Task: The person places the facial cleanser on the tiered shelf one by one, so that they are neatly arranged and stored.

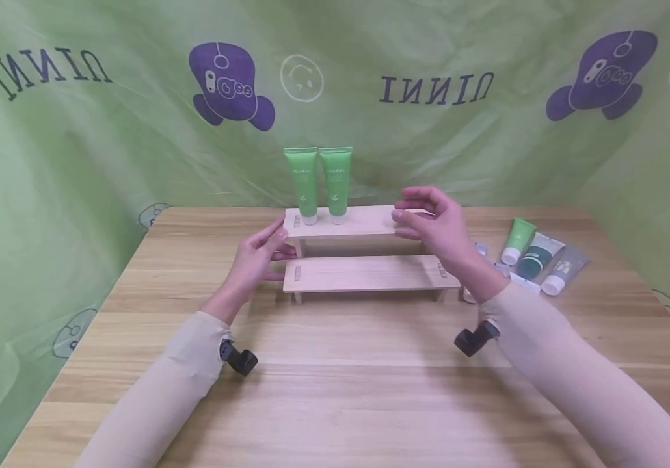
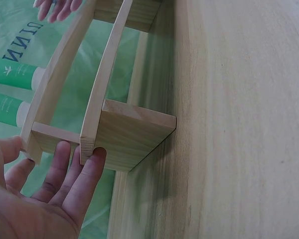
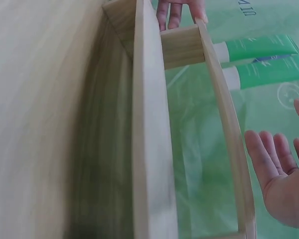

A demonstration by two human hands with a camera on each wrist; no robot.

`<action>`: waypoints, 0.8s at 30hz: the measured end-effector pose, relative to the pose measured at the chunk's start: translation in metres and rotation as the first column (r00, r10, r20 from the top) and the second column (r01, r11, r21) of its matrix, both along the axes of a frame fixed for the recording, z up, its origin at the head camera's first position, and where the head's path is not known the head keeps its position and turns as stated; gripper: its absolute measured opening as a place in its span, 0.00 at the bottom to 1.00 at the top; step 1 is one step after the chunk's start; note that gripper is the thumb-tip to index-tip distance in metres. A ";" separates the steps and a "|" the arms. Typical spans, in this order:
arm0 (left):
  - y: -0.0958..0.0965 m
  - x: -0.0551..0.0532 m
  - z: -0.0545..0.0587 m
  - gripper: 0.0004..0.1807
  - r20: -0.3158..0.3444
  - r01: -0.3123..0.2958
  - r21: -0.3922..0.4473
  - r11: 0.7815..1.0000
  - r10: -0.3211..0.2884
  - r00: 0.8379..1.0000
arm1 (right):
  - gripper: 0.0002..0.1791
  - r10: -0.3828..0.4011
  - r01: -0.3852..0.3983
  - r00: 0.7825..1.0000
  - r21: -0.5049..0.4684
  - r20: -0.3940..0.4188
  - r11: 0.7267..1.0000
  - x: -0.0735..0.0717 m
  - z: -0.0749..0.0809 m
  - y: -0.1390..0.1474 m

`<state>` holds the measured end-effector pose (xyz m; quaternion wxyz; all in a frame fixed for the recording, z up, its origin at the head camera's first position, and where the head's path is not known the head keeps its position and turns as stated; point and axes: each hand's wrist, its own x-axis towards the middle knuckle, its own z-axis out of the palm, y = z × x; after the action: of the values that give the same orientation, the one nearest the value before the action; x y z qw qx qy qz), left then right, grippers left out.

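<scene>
A two-tier wooden stand (image 1: 364, 273) sits on the table, its upper board behind and above the lower one. Two green squeeze tubes (image 1: 305, 185) (image 1: 336, 182) stand side by side on white caps at the upper board's left end. My left hand (image 1: 253, 260) holds the stand's left end. In the left wrist view its thumb and index finger meet the upper board's end, and other fingertips (image 2: 95, 155) touch the lower board's end. Over the upper board's right end is my right hand (image 1: 437, 224), fingers spread and loosely bent, holding nothing.
At the right lies a group of tubes: a green tube (image 1: 519, 239), a dark green and clear one (image 1: 538, 255) and a grey one (image 1: 566, 270). Others are partly hidden behind my right wrist. A green printed curtain (image 1: 335, 117) hangs behind the wooden table (image 1: 335, 390).
</scene>
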<state>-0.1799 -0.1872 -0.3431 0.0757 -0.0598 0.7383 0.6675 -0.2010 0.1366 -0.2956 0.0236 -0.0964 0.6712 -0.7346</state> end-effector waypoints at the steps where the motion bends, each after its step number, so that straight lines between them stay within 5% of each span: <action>1: 0.000 0.000 0.000 0.29 0.000 0.001 -0.001 1.000 -0.001 1.000 | 0.24 0.000 0.000 1.000 -0.010 0.003 1.000 0.002 -0.001 0.005; 14: 0.000 0.000 0.001 0.30 0.000 0.009 0.003 1.000 -0.009 1.000 | 0.31 -0.055 0.051 0.995 0.047 0.088 0.998 0.043 -0.022 0.079; 24: 0.000 0.001 0.001 0.30 -0.005 0.003 0.008 1.000 -0.003 1.000 | 0.22 -0.045 0.036 0.985 0.054 0.164 0.998 0.070 -0.043 0.136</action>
<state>-0.1787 -0.1871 -0.3417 0.0751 -0.0567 0.7359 0.6705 -0.1314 0.2724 -0.3384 0.0667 -0.0208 0.6870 -0.7233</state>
